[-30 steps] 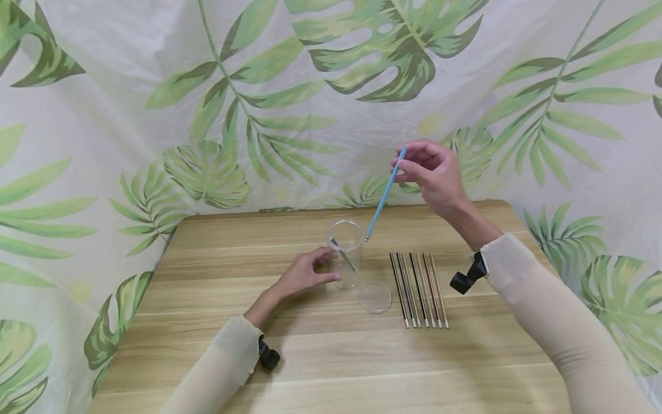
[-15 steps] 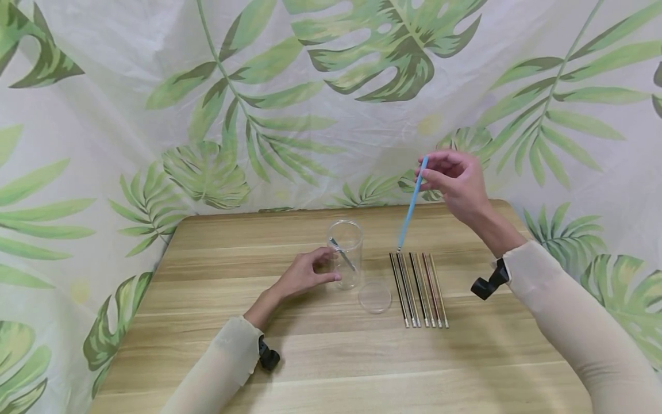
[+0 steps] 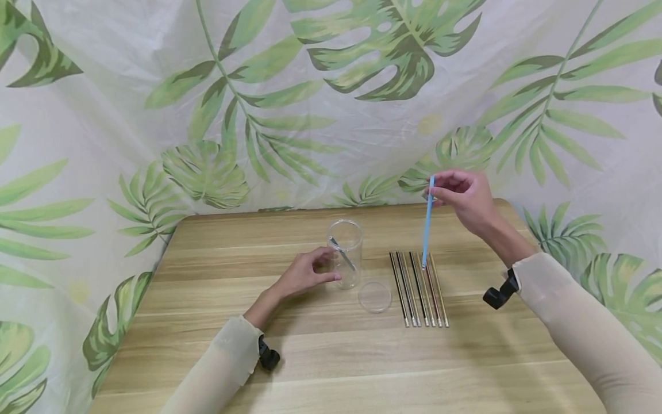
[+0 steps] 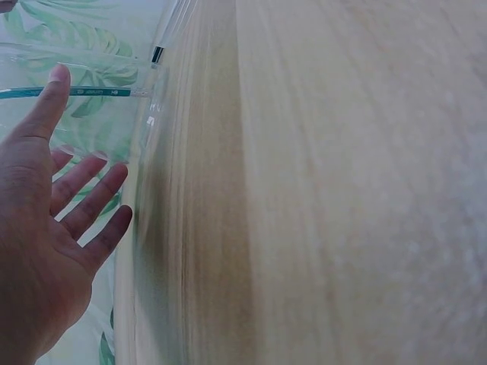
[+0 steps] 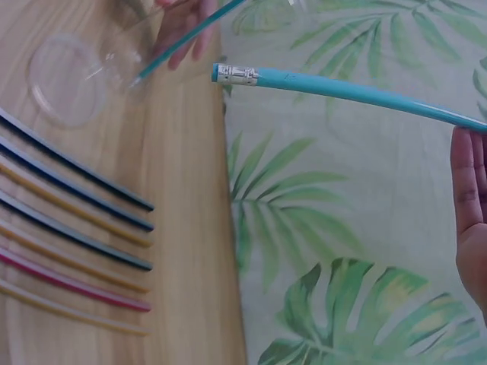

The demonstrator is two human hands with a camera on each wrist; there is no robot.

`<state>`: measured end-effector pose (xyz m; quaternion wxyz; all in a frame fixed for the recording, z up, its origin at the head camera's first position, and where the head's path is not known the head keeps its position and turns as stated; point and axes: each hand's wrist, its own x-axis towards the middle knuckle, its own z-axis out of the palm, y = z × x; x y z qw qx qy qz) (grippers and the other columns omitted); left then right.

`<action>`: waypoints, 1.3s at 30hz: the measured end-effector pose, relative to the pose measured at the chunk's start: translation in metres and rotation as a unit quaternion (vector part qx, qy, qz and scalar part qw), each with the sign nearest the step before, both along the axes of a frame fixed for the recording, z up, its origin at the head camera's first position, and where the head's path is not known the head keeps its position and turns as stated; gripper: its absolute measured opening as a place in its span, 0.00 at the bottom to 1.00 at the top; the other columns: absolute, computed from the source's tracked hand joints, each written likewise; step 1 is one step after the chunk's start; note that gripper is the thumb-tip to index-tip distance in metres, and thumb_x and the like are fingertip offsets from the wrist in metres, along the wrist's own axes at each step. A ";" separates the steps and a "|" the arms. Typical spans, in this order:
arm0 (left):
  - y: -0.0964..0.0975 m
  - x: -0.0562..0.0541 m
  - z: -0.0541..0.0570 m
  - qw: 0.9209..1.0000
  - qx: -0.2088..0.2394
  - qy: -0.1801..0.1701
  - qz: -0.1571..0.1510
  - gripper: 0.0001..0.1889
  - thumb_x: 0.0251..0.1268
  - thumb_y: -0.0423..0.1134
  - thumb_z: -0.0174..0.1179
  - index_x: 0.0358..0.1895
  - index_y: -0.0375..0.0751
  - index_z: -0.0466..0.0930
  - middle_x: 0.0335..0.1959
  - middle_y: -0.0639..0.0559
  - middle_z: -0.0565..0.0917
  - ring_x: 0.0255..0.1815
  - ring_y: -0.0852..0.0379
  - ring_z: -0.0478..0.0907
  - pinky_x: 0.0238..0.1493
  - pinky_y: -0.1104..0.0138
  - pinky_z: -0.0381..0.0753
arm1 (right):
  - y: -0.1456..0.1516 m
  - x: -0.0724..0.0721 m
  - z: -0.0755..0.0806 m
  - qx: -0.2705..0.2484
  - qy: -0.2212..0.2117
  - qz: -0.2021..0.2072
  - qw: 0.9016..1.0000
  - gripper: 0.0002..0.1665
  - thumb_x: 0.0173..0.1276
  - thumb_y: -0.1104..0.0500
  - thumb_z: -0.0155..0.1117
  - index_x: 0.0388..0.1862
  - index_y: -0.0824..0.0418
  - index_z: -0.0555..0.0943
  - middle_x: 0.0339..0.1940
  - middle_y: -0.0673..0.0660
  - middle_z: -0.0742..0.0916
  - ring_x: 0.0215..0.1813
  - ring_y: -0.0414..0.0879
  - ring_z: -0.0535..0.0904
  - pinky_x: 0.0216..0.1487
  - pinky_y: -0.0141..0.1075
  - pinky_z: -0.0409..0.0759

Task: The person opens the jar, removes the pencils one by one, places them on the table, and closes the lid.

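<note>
My right hand [image 3: 468, 198] pinches a light blue pencil [image 3: 427, 224] near its upper end. It hangs nearly upright, its metal ferrule and eraser pointing down over the far part of a row of pencils [image 3: 419, 288]. In the right wrist view the ferrule of this blue pencil [image 5: 335, 86] shows clearly. My left hand [image 3: 305, 271] is at the left side of a clear plastic cup [image 3: 355, 256], thumb in front, fingers spread and fairly straight. Inside the cup leans one teal pencil [image 4: 99, 92].
A clear round lid [image 3: 374, 297] lies between the cup and the pencil row. Several pencils, dark, tan and red, lie side by side with ferrules towards me. The wooden table [image 3: 310, 368] ends at a leaf-patterned curtain [image 3: 289, 132].
The right hand has carried the blue pencil from beside the cup rightward and down over the pencil row, and the pencil now hangs more upright. The left hand and cup stay put.
</note>
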<state>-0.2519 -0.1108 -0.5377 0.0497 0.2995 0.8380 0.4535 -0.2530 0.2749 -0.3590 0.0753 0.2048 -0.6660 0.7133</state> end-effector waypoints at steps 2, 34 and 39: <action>0.000 0.000 0.000 1.000 -0.001 0.001 0.000 0.33 0.61 0.45 0.79 0.66 0.35 0.80 0.58 0.45 0.89 0.56 0.48 0.87 0.62 0.53 0.86 | 0.004 0.000 -0.005 0.010 -0.010 0.000 1.000 0.08 0.70 0.76 0.69 0.43 0.69 0.89 0.35 0.57 0.92 0.34 0.45 0.90 0.37 0.38 0.92; 0.000 0.002 0.005 1.000 0.004 -0.019 -0.002 0.32 0.63 0.45 0.79 0.66 0.34 0.79 0.57 0.41 0.88 0.57 0.47 0.86 0.62 0.50 0.85 | 0.060 0.013 -0.103 0.149 -0.199 -0.041 0.968 0.10 0.72 0.70 0.70 0.49 0.74 0.84 0.35 0.54 0.93 0.37 0.41 0.90 0.45 0.45 0.92; 0.001 0.002 0.005 1.000 0.005 -0.019 -0.002 0.32 0.63 0.45 0.79 0.66 0.34 0.79 0.57 0.41 0.88 0.57 0.47 0.86 0.62 0.50 0.85 | 0.066 0.014 -0.115 0.142 -0.227 -0.041 0.963 0.20 0.73 0.70 0.69 0.56 0.85 0.78 0.35 0.51 0.92 0.38 0.41 0.90 0.46 0.42 0.92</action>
